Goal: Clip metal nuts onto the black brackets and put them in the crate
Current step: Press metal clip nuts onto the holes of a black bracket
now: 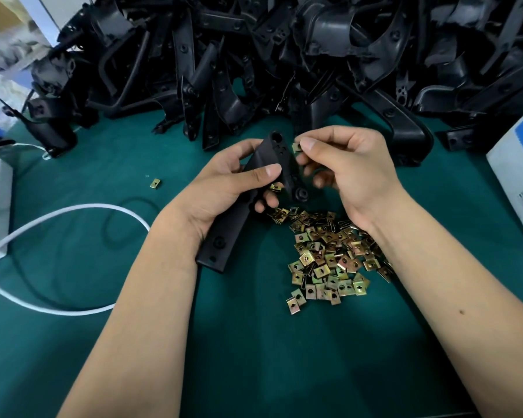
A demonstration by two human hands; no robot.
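The left hand [224,182] grips a long black bracket [239,212] above the green bench [103,176], while the right hand [344,167] pinches a brass-coloured clip nut [296,147] at the bracket's perforated upper edge. Loose clip nuts [329,254] lie just beneath the right wrist; piled brackets [284,55] wall off the bench's far side.

we are at a hand-assembly bench in a small factory or workshop. a green mat [103,182] covers the table, a big heap of identical black brackets [284,55] is piled along its far side, and a loose pile of brass-coloured metal nuts [329,254] lies in front. a white cable [73,212] loops across the mat, and a white carton [517,182] sits at the right edge.
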